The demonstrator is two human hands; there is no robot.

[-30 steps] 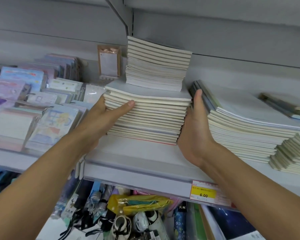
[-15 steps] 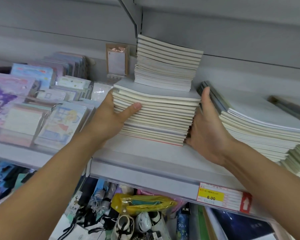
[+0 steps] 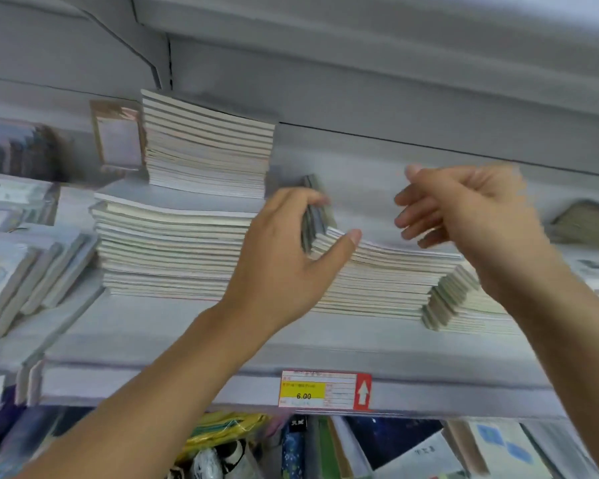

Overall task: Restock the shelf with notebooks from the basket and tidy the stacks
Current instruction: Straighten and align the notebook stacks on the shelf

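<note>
Motion blur smears the right hand (image 3: 464,216); the left hand (image 3: 284,264) hides the notebook stack's (image 3: 377,271) corner.

light: even, bright | blur: heavy motion smear (edges worst) | shadows: faint

Your left hand (image 3: 284,257) sits at the left end of the right-hand notebook stack (image 3: 377,281), thumb lying over its top front corner and fingers curled round what seems to be a few dark-spined notebooks (image 3: 313,216) standing at its back, though blur makes the hold hard to read. Your right hand (image 3: 464,209) hovers above that stack, fingers loosely bent, touching nothing. To the left on the shelf (image 3: 153,326) stands the tall two-tier stack (image 3: 173,243), apart from both hands, and a yellow price tag (image 3: 320,392) reads 6.00.
</note>
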